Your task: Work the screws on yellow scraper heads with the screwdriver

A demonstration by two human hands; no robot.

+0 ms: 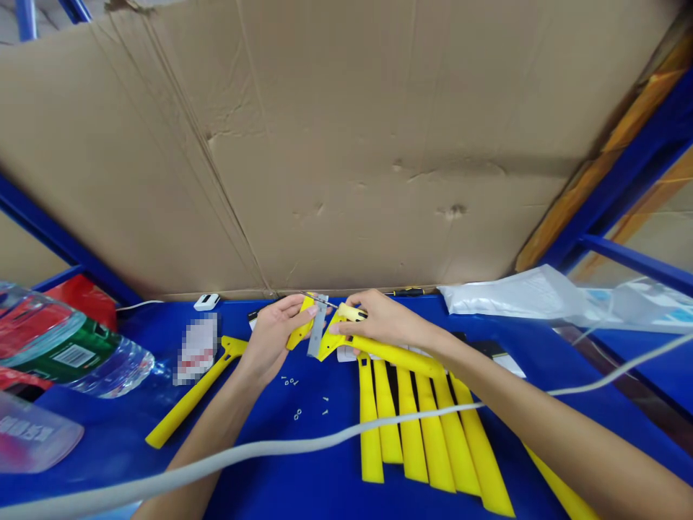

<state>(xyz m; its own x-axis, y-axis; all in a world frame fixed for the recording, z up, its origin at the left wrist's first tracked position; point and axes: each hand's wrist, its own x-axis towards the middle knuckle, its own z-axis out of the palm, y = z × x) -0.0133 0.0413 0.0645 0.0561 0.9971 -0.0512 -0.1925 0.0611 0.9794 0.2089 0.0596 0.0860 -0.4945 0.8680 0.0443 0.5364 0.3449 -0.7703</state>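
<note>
My left hand pinches a small yellow plate beside a flat grey metal blade. The blade stands against the forked yellow head of a scraper handle, whose long grip reaches right, over other handles. Closed fingers of my right hand wrap a screwdriver with a pale yellow and black grip; its thin shaft points left across the blade's top. That hand also lies against the scraper head. Whether the shaft tip touches a screw is too small to tell.
Several yellow handles lie side by side at front right, another yellow handle at left. Small screws and nuts are scattered on the blue table. A white cable crosses the foreground. A bottle lies left; cardboard stands behind.
</note>
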